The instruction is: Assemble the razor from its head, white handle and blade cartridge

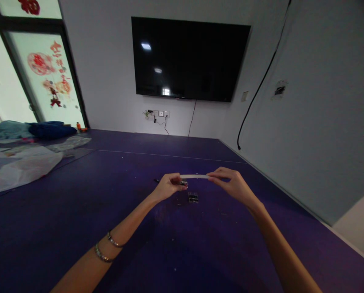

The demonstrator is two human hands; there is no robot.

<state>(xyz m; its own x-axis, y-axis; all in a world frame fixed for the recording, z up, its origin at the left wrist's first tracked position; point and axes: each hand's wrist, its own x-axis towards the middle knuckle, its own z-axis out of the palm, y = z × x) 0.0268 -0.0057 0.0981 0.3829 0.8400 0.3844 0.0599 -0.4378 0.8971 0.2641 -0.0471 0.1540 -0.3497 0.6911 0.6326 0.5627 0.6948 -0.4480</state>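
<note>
Below the frame's centre, the left hand [167,187] and right hand [232,185] pinch opposite ends of a thin white strip [194,176] over a purple surface [197,248].

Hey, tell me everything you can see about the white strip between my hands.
The white strip is narrow, plain and smooth-looking, perhaps plastic, and bows slightly upward. Held nearly level over the purple surface, it spans between your left hand and right hand, which grip it and hide its ends.
</note>
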